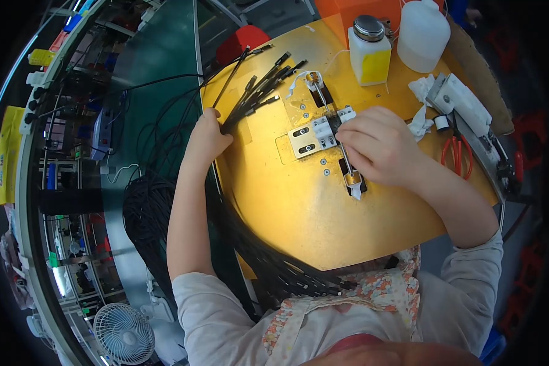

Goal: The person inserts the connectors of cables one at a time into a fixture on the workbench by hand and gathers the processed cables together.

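Observation:
My left hand (208, 137) is closed at the left edge of the yellow work surface, its fingers pinched round a black cable (229, 82) whose plug end points up and away. Beside it lies a bundle of black cables with plugs (259, 91), fanned out on the surface. My right hand (381, 146) is over the metal clamping fixture (311, 139), thumb and fingers pressed together at its right side. Whatever is between those fingertips is hidden. Slim rods with brass-coloured ends (352, 178) stand above and below the fixture's middle, with white tissue at both ends.
A white bottle with a metal cap (370, 52) and a white plastic jug (424, 36) stand at the back right. Red-handled scissors (457, 155) lie at the right. Many black cables (149, 207) hang at the left and over my lap (287, 274). A fan (125, 335) is lower left.

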{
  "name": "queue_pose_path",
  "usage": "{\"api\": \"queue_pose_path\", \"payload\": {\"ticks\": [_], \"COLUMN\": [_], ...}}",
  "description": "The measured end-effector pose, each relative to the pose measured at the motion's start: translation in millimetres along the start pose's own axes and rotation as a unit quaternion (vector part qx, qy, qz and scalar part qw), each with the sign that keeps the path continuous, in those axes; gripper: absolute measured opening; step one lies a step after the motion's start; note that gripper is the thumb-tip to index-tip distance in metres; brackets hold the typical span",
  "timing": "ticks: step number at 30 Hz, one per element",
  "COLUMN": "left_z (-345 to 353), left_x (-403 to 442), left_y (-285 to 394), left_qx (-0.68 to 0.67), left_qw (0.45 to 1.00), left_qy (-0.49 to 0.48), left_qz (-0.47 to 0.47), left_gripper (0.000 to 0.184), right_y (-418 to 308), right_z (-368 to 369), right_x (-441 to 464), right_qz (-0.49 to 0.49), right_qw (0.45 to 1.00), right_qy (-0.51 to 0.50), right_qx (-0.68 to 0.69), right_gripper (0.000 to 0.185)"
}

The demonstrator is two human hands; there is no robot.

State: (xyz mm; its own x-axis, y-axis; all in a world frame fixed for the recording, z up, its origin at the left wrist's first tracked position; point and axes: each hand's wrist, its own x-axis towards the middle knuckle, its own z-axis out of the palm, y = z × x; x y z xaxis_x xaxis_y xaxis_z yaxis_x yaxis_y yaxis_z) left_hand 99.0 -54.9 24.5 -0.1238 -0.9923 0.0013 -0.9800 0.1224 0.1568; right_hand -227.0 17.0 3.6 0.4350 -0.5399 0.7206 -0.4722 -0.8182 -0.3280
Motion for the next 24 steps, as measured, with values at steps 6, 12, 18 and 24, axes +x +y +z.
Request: {"api": "queue_pose_path", "payload": {"ticks": [6,12,18,24], "left_z": [29,34,28,27], "left_x": [-17,-65,-113,-119], "left_y": [-5,-23,-45,-45], "left_qx": [0.0,-0.103,-0.114,-0.121], "left_qw": [0.998,0.967,0.885,0.857], "left_qy": [0.062,0.188,0.24,0.284], "left_qz": [-0.018,0.14,0.383,0.412], "left_gripper": [0.025,0.022,0.029,0.029], "right_y": [4,13,8,-73], "right_z": [0,0,-13,7], "right_x": [0,0,12,38], "right_qz": [0.0,0.023,0.062,0.125], "right_qw": [1.0,1.0,0.996,0.966], "right_qy": [-0.006,0.003,0.059,-0.165], "right_qx": [0.016,0.013,0.028,0.156], "right_gripper": [0.011,0.01,0.011,0.023]}}
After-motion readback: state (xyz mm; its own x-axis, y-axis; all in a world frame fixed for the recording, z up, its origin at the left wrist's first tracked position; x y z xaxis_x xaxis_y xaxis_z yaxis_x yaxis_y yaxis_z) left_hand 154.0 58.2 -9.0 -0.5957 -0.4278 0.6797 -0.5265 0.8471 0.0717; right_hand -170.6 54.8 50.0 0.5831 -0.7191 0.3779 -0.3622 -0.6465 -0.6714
